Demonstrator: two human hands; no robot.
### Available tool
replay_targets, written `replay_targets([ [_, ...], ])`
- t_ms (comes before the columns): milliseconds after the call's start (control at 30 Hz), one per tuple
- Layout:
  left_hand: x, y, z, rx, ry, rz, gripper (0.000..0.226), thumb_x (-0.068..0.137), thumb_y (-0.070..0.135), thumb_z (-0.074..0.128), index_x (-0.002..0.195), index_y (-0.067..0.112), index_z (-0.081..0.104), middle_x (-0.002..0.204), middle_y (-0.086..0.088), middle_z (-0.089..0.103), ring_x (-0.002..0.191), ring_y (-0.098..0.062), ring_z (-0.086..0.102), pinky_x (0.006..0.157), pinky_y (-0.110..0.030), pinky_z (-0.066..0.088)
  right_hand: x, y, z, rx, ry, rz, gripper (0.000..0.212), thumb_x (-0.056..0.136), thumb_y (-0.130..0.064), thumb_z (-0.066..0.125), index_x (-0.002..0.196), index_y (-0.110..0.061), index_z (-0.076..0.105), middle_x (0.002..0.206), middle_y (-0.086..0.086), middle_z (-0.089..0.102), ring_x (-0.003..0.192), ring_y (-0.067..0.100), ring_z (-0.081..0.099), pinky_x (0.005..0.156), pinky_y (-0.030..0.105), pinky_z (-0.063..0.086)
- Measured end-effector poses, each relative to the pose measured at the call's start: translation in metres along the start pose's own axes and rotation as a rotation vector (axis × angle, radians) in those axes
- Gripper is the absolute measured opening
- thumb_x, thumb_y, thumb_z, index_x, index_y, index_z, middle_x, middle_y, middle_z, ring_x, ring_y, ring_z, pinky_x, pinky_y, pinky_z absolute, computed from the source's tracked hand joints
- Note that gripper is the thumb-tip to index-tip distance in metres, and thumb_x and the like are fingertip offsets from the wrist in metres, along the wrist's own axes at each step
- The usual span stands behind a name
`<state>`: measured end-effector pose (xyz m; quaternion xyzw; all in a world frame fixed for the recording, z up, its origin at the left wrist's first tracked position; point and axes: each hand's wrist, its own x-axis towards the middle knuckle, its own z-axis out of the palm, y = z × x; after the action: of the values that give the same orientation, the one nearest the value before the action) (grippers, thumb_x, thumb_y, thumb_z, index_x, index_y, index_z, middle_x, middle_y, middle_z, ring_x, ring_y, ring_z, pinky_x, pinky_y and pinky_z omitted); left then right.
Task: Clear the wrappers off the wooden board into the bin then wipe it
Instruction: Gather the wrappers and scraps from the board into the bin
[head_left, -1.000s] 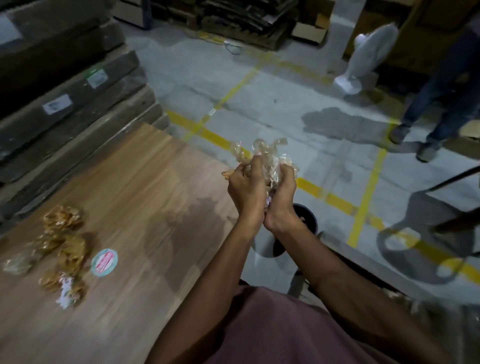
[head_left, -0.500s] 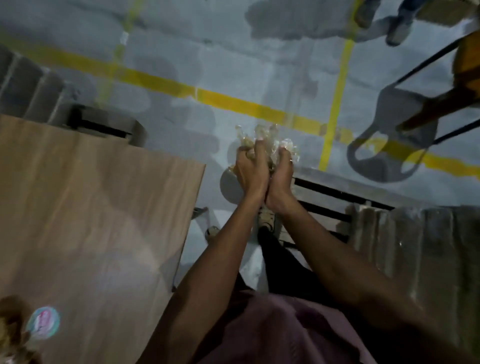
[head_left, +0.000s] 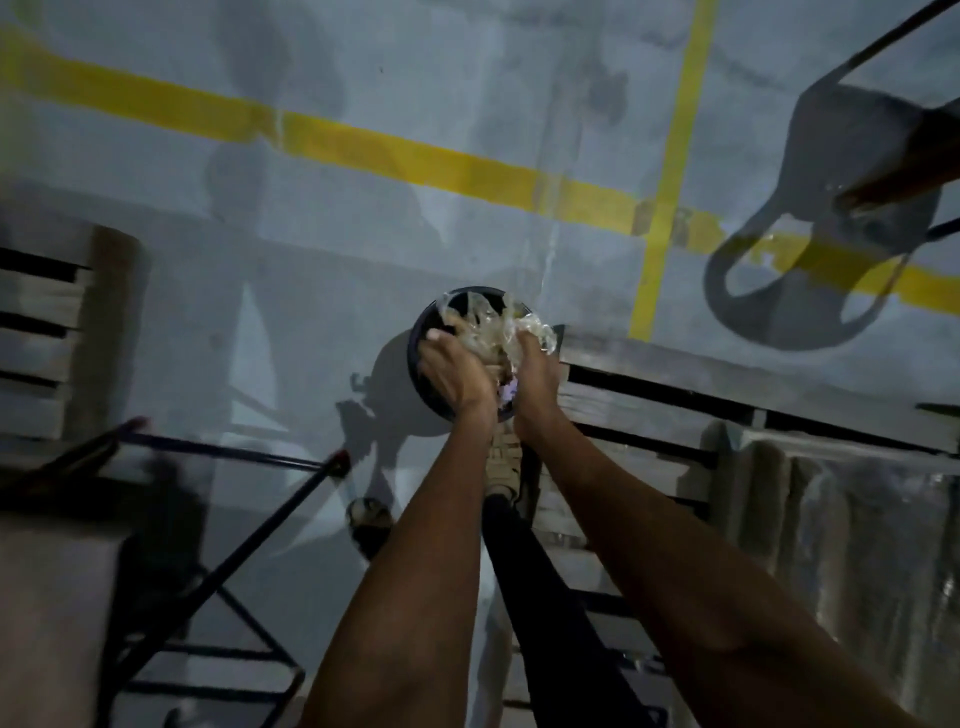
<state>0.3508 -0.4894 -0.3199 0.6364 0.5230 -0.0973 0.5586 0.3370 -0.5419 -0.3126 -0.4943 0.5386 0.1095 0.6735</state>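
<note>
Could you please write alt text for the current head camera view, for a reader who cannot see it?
Seen from above, the left hand and right hand together hold a bundle of clear crumpled wrappers over a round dark bin on a grey floor crossed by yellow lines. Pallets lie alongside.

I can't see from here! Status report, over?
Left hand and right hand both shut on wrappers. Bundle held right over the bin, not dropped yet. Nothing in the way.
</note>
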Motion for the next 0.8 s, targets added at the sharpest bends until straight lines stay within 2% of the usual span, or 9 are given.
replay_targets([
  [100,0.033,-0.020,0.021,0.046,0.014,0.062,0.074,0.106,0.059,0.019,0.122,0.003,0.064,0.129,-0.018,0.064,0.114,-0.029,0.061,0.099,-0.041,0.048,0.058,0.029,0.004,-0.091,-0.028,0.003,0.030,0.103,-0.023,0.055,0.123,-0.004,0.066,0.107,0.011,0.073,0.073,0.008,0.070,0.053,0.018,0.052],
  [200,0.064,-0.041,0.036,0.071,-0.026,0.125,0.066,0.107,0.057,0.029,0.103,0.004,0.068,0.107,-0.009,0.070,0.094,-0.018,0.061,0.084,-0.030,0.041,0.103,0.059,0.007,-0.139,-0.031,0.029,0.051,0.100,-0.042,0.058,0.135,-0.005,0.056,0.109,0.012,0.069,0.074,0.014,0.065,0.049,0.020,0.051],
  [300,0.088,-0.055,0.046,0.010,-0.086,0.140,0.078,0.097,0.072,0.030,0.090,0.001,0.064,0.094,-0.012,0.068,0.085,-0.017,0.063,0.081,-0.033,0.046,0.135,0.079,0.010,-0.164,-0.061,0.059,0.089,0.084,-0.071,0.059,0.151,-0.017,0.041,0.141,0.012,0.059,0.114,0.024,0.065,0.083,0.037,0.061],
  [367,0.103,-0.062,0.049,0.001,-0.145,0.113,0.094,0.087,0.083,0.026,0.116,0.002,0.064,0.123,-0.016,0.065,0.112,-0.022,0.063,0.102,-0.042,0.047,0.137,0.076,0.013,-0.164,-0.071,0.042,0.080,0.095,-0.065,0.052,0.157,-0.019,0.033,0.154,0.010,0.048,0.134,0.025,0.054,0.103,0.037,0.051],
  [400,0.106,-0.062,0.048,-0.002,-0.175,0.084,0.100,0.085,0.085,0.024,0.141,0.008,0.053,0.147,-0.014,0.053,0.134,-0.024,0.052,0.115,-0.047,0.038,0.135,0.075,0.014,-0.170,-0.061,0.022,0.075,0.100,-0.059,0.049,0.160,-0.020,0.028,0.159,0.008,0.041,0.141,0.024,0.047,0.108,0.035,0.045],
  [467,0.111,-0.062,0.046,0.045,-0.177,0.068,0.098,0.087,0.083,0.019,0.160,0.016,0.026,0.168,-0.007,0.025,0.152,-0.025,0.029,0.123,-0.052,0.025,0.131,0.077,0.014,-0.243,-0.026,-0.053,0.076,0.098,-0.059,0.053,0.161,-0.025,0.025,0.163,0.004,0.034,0.145,0.022,0.040,0.115,0.038,0.039],
  [533,0.117,-0.062,0.038,0.046,-0.160,0.089,0.096,0.088,0.081,0.017,0.158,0.016,0.026,0.166,-0.008,0.025,0.149,-0.028,0.033,0.120,-0.052,0.029,0.121,0.082,0.013,-0.362,-0.052,-0.169,0.076,0.088,-0.065,0.059,0.153,-0.031,0.039,0.155,0.000,0.044,0.139,0.018,0.047,0.112,0.041,0.044],
  [667,0.123,-0.054,0.030,-0.080,-0.119,-0.010,0.109,0.074,0.090,0.022,0.148,0.011,0.038,0.151,-0.019,0.045,0.133,-0.035,0.051,0.111,-0.056,0.044,0.112,0.090,0.013,-0.714,-0.302,-0.295,0.023,0.083,-0.054,0.062,0.105,-0.046,0.067,0.126,-0.006,0.064,0.126,0.022,0.055,0.108,0.050,0.047],
  [800,0.120,-0.048,0.023,-0.163,-0.202,0.004,0.085,0.092,0.075,0.026,0.145,0.011,0.040,0.144,-0.027,0.047,0.124,-0.038,0.055,0.105,-0.049,0.052,0.115,0.088,0.008,-0.822,-0.340,-0.361,0.010,0.092,-0.028,0.069,0.101,-0.030,0.073,0.122,0.000,0.064,0.121,0.021,0.055,0.108,0.050,0.044],
])
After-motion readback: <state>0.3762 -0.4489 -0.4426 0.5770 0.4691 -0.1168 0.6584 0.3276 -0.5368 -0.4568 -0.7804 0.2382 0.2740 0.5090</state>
